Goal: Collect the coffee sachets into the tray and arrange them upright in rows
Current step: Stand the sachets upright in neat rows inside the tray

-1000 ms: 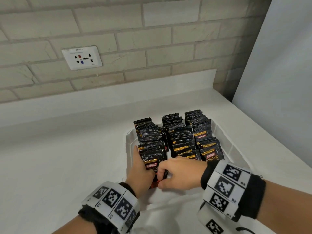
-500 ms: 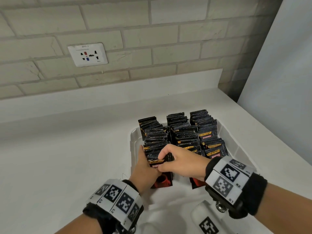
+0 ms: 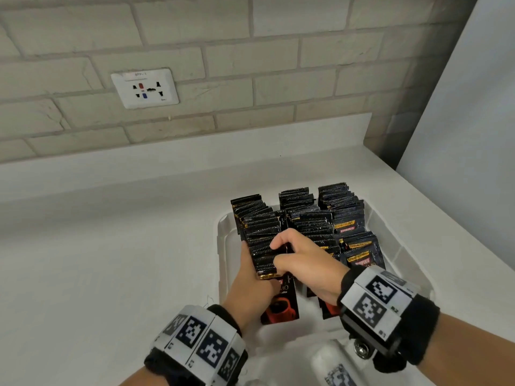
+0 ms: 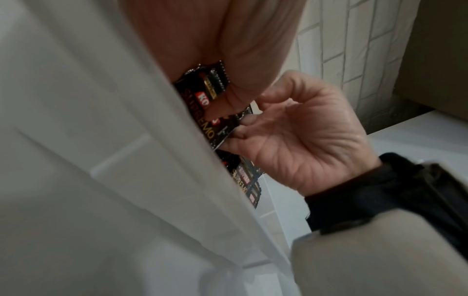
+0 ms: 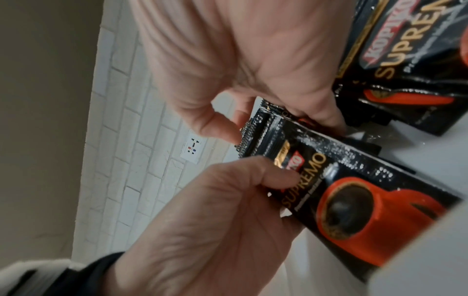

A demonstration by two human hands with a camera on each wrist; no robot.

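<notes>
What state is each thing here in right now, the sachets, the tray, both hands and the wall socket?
Coffee sachets: upright, in three rows in the tray.
Front sachet: held by both hands.
Tray: white, near end unfilled.
Left hand: grips the left row's front.
Right hand: pinches sachet tops.
Wall socket: nothing plugged in.

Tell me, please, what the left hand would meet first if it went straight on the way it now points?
Probably the left row of sachets: the left hand already grips its near end, fingers pointing along it toward the tray's far side; depth is unclear.
</notes>
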